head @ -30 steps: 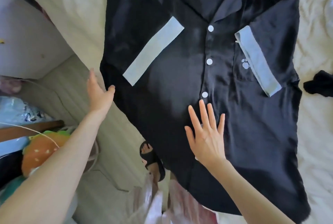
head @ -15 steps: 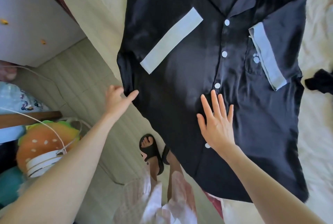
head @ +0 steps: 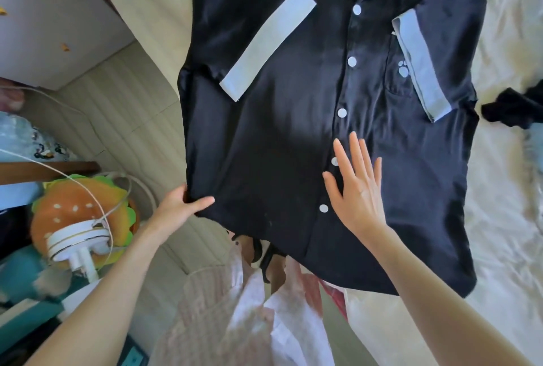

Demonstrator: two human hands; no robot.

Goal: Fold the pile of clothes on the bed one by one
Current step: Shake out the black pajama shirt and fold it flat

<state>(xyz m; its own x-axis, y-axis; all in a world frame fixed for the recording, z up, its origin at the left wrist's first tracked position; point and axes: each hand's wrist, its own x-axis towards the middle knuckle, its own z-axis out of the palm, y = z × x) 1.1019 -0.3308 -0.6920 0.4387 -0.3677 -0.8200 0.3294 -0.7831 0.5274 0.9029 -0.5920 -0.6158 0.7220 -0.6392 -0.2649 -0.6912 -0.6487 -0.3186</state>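
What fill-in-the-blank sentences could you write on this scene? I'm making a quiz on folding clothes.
1. The left hand grips the shirt's lower ____ corner.
2. The right hand lies ____ on the black shirt, beside its row of buttons.
3. The shirt's buttons are ____ in colour.
4. The shirt's folded-in sleeves end in pale ____ cuffs.

Missing words: left; flat; white; blue

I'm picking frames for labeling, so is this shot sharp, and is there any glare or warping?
Head view: shirt and right hand sharp; sheen on its upper left; bed washed out at right; edges bow from the wide lens; lower-left clutter blurred.
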